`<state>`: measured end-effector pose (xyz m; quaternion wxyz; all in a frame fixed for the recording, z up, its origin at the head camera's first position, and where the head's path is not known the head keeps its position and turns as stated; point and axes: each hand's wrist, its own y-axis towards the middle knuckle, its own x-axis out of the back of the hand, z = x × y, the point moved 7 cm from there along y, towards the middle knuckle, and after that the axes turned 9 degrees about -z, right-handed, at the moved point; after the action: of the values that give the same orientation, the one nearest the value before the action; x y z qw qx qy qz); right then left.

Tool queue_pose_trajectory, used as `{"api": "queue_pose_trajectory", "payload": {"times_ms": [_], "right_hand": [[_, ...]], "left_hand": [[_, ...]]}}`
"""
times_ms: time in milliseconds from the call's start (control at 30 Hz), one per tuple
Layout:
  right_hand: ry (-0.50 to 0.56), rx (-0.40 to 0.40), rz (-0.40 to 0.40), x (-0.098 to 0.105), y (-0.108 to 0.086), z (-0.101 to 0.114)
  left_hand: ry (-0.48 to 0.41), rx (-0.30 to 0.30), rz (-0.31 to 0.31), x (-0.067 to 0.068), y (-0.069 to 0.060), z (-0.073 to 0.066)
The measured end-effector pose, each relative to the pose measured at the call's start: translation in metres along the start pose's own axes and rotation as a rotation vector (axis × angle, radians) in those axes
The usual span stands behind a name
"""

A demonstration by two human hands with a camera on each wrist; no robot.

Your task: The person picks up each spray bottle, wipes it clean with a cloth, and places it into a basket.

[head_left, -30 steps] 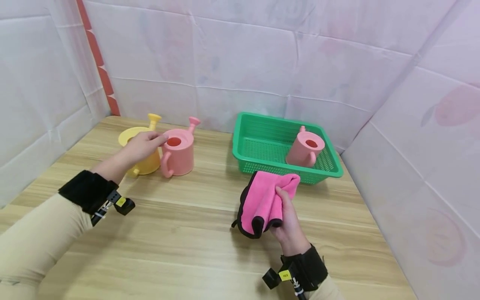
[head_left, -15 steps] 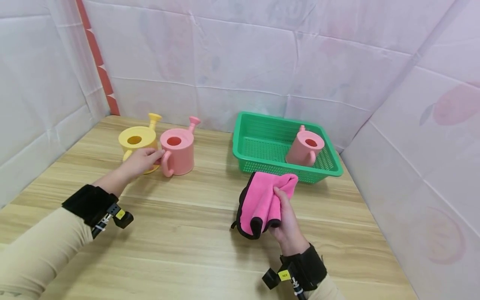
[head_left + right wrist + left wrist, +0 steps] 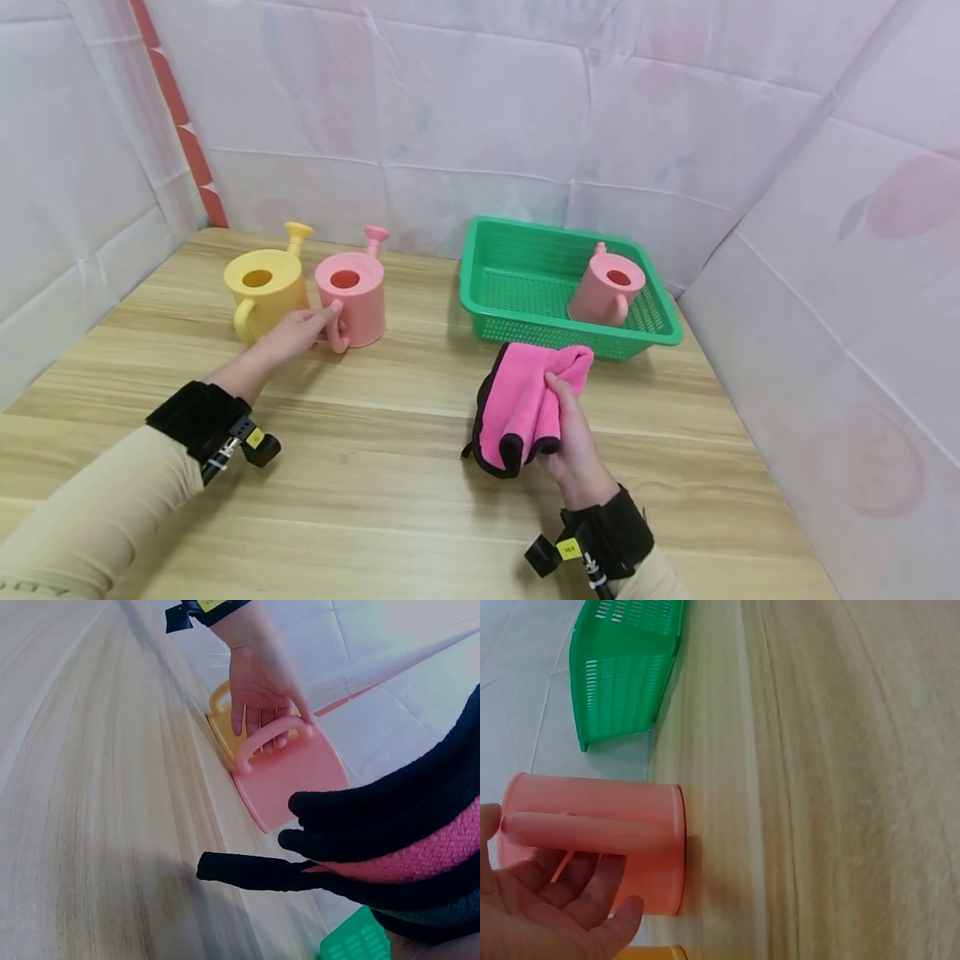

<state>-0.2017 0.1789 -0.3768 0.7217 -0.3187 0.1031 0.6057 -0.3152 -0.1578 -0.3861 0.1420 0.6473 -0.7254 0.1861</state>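
Observation:
A pink watering can (image 3: pixel 363 308) stands upright on the table at the left, its handle (image 3: pixel 585 832) toward me. My left hand (image 3: pixel 294 335) holds that handle: in the left wrist view the fingers reach in behind it and the thumb touches its top end. Just left of it, partly behind my hand, is a yellow watering can (image 3: pixel 266 292). My right hand (image 3: pixel 573 446) grips a folded pink cloth (image 3: pixel 517 408) with black edging, above the table in front of the basket. The cloth covers some of the right fingers.
A green plastic basket (image 3: pixel 487 319) sits at the back right with another pink watering can (image 3: pixel 600 292) inside, leaning slightly. White sheeting (image 3: pixel 480 100) walls the wooden table (image 3: pixel 360 500) at the back and both sides.
From over the yellow can, my left hand has come down and right to the pink can's handle. The right hand and cloth have stayed nearly still. The head view has shifted slightly.

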Motion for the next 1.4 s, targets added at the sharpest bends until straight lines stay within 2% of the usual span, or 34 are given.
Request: {"api": "queue_pose_trajectory", "payload": {"times_ms": [67,300,600,700,900,1133,1400], "right_hand": [[0.002,-0.007,-0.001,0.0,0.0,0.0],[-0.01,-0.013,-0.006,0.001,-0.002,0.0],[-0.003,-0.004,0.011,-0.001,0.0,-0.002],[0.005,-0.002,0.013,-0.001,0.0,-0.002],[0.003,-0.008,0.003,0.0,-0.001,-0.002],[-0.018,-0.02,-0.005,0.0,-0.003,-0.004],[-0.023,-0.021,0.006,-0.001,-0.003,-0.004]], "left_hand": [[-0.002,-0.02,0.001,-0.001,0.0,0.0],[-0.018,-0.031,0.015,-0.004,-0.002,-0.003],[-0.045,-0.105,-0.033,-0.008,0.002,-0.003],[-0.071,-0.112,-0.07,-0.006,0.003,-0.005],[-0.134,-0.1,-0.185,0.003,0.003,-0.013],[-0.199,-0.103,-0.233,0.005,0.003,-0.025],[-0.32,-0.068,-0.315,0.009,-0.002,-0.033]]}}
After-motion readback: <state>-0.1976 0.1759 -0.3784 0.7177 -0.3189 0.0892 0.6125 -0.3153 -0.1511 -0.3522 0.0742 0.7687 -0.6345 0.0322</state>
